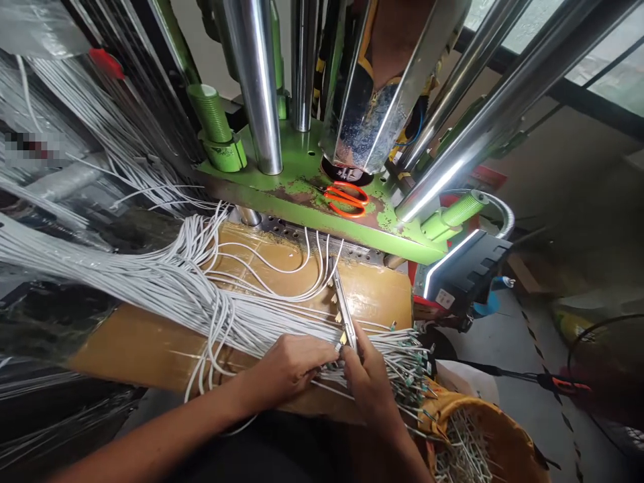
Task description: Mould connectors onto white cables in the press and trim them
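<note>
My right hand (369, 379) is closed around the near end of a narrow metal bar (343, 302), which has several small yellowish pieces along its left side. My left hand (292, 365) is pinched at the same end of the bar, on what looks like the tip of a white cable; its fingers partly hide it. Beneath both hands lies a thick bundle of white cables (261, 318), their ends with small green parts (415, 362) gathered at the right. A few loose cables (261, 261) curve up toward the machine. Brown cardboard (141, 345) lies under the bundle.
A green machine plate (282, 194) with steel columns (256, 87) rises ahead, with orange-handled scissors (347, 199) on it. A dark box with a light strip (467, 275) stands right. An orange-lined container (508, 429) of white scraps is at the lower right. More cables (95, 100) hang left.
</note>
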{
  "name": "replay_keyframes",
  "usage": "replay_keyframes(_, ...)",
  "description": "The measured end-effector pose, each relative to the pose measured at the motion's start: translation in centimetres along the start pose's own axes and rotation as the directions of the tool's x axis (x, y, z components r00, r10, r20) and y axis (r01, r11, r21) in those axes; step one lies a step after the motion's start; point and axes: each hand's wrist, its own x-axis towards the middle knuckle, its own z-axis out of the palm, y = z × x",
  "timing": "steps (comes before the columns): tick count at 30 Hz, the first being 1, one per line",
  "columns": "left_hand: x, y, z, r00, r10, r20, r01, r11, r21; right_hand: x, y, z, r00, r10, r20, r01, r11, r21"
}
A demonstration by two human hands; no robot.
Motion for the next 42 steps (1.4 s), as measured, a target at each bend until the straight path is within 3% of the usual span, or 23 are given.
replay_keyframes(9, 0.3, -0.3, 0.7, 0.985, 0.154, -0.077, -0.145, 0.983, 0.109, -0.1, 0.1, 0.2, 0.998, -0.042, -0.036, 0.049, 0.978, 0.205)
replay_keyframes(16, -0.1, -0.6, 0.9, 0.982, 0.174, -0.080, -0.159, 0.974, 0.163, -0.1, 0.2, 0.2, 0.995, -0.054, -0.080, 0.072, 0.968, 0.240)
replay_keyframes(24, 0.2, -0.6, 1.1, 0.990, 0.099, -0.096, -0.094, 0.994, 0.055, 0.1, -0.1, 0.3, 0.981, -0.135, -0.138, 0.153, 0.980, 0.128)
replay_keyframes(27, 1.2, 0.0, 0.3, 0.993, -0.094, -0.071, 0.086, 0.990, -0.109, 0.1, -0.3, 0.3, 0.992, -0.088, -0.092, 0.097, 0.991, 0.095)
replay_keyframes(29, 1.8, 0.6, -0.6, 0.957, -0.288, 0.012, 0.284, 0.934, -0.218, 0.2, -0.4, 0.3, 0.999, -0.015, -0.030, 0.019, 0.992, 0.121)
replay_keyframes(32, 2.2, 0.8, -1.7, 0.849, -0.526, 0.047, 0.504, 0.782, -0.367, 0.3, -0.4, 0.2, 1.000, 0.000, -0.013, 0.002, 0.984, 0.177)
replay_keyframes(35, 2.4, 0.4, -2.0, 0.724, -0.688, -0.044, 0.564, 0.628, -0.535, 0.4, -0.5, 0.1, 0.999, -0.016, -0.028, 0.022, 0.978, 0.209)
replay_keyframes(37, 2.5, 0.1, -2.1, 0.683, -0.727, -0.065, 0.558, 0.578, -0.596, 0.4, -0.6, 0.0, 1.000, 0.005, -0.020, 0.000, 0.973, 0.232)
replay_keyframes(39, 2.7, -0.1, -2.3, 0.719, -0.693, -0.047, 0.567, 0.624, -0.537, 0.3, -0.7, 0.0, 1.000, 0.019, -0.010, -0.016, 0.967, 0.252)
replay_keyframes(42, 2.9, -0.5, -2.6, 0.853, -0.520, 0.038, 0.508, 0.810, -0.293, 0.3, -0.8, 0.0, 1.000, 0.015, -0.005, -0.013, 0.963, 0.270)
